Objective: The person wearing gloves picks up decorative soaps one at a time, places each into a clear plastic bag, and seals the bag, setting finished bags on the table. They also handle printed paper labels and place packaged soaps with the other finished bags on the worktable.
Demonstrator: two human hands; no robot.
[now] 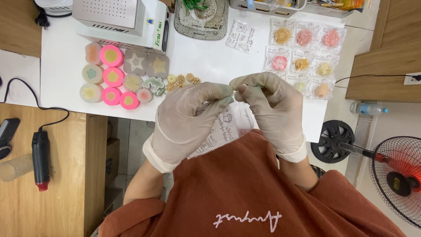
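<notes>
We see two gloved hands, left hand (pixel 186 125) and right hand (pixel 274 112), just in front of the white table (pixel 206 61); their fingers pinch the mouth of a small clear printed plastic pouch (pixel 228 125). We judge opening is underway; spreading it needs gentle pulling.

Clear printed bag (pixel 223 125) held above the desk (pixel 206 61) edge
Small, see-through, dark line drawings; it hangs upright, its top pinched between gloved fingers (pixel 228 94).
</notes>
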